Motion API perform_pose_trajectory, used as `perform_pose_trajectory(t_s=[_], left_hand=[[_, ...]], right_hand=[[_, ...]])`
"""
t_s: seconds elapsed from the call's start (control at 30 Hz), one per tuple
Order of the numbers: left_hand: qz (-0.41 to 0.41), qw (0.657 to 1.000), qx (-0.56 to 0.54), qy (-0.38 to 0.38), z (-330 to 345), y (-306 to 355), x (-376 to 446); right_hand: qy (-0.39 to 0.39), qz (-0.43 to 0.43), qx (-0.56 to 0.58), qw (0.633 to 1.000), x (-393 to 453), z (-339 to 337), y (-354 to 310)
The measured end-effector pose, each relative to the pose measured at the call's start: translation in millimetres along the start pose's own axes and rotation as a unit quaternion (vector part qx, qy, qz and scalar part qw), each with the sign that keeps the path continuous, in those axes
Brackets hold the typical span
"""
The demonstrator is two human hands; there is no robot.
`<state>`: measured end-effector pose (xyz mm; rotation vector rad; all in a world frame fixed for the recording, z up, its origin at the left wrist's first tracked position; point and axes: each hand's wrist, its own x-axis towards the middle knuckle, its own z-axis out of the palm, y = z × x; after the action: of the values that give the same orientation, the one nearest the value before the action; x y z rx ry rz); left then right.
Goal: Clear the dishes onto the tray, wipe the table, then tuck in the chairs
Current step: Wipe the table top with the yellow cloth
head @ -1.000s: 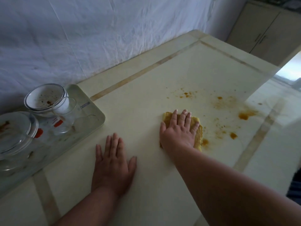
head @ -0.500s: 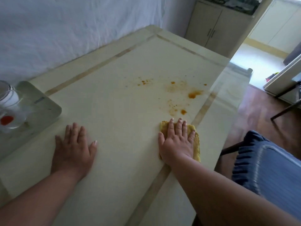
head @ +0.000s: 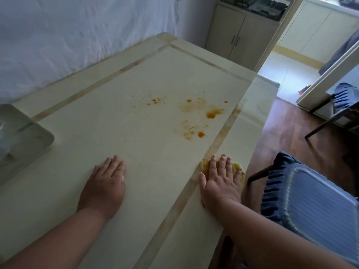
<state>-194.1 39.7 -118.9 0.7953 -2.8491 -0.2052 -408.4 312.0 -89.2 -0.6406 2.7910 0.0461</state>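
Note:
My right hand (head: 219, 181) presses flat on a yellow cloth (head: 238, 168) at the right edge of the cream table (head: 120, 121), fingers spread over it. My left hand (head: 104, 187) lies flat and open on the table surface to the left, holding nothing. Orange sauce stains (head: 211, 114) and smaller specks (head: 155, 101) mark the table beyond the cloth. A corner of the pale tray (head: 29, 140) shows at the left edge, with blurred glassware on it cut off by the frame.
A chair with a blue striped cushion (head: 310, 202) stands pulled out to the right of the table. Another chair (head: 338, 105) stands farther back on the wood floor. A white sheet (head: 77, 35) hangs behind the table, and a cabinet (head: 240, 33) stands past its far end.
My right hand has dragged the cloth toward me and rightward to the table's edge, away from the stains. The view has swung right, so the tray's dishes have left the frame.

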Motion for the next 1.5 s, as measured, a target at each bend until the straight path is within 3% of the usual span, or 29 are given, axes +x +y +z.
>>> perform_pose_trajectory(t_s=[0.13,0.33,0.57,0.73,1.03,1.4,1.5], left_hand=[[0.005,1.0,0.013,-0.002,-13,5,1],[-0.062,0.997,0.019,0.038,-31,5,49],[-0.18,0.976,-0.002,0.122,-9,-25,136],[-0.328,0.939,-0.02,0.101,12,-28,162],[-0.317,0.947,0.045,0.024,19,-32,168],[-0.309,0.949,0.06,0.028,17,-36,171],[-0.312,0.947,0.063,0.028,18,-36,167]], right_hand=[[-0.014,-0.001,-0.008,1.0,16,-7,-6],[-0.014,-0.039,-0.024,0.999,80,-23,-41],[-0.02,-0.245,-0.077,0.966,172,-54,-115],[-0.019,-0.382,-0.102,0.918,215,-69,-169],[-0.002,-0.474,-0.092,0.876,281,-71,-289],[0.016,-0.522,-0.103,0.847,339,-83,-413],[0.017,-0.473,-0.074,0.878,344,-81,-427]])
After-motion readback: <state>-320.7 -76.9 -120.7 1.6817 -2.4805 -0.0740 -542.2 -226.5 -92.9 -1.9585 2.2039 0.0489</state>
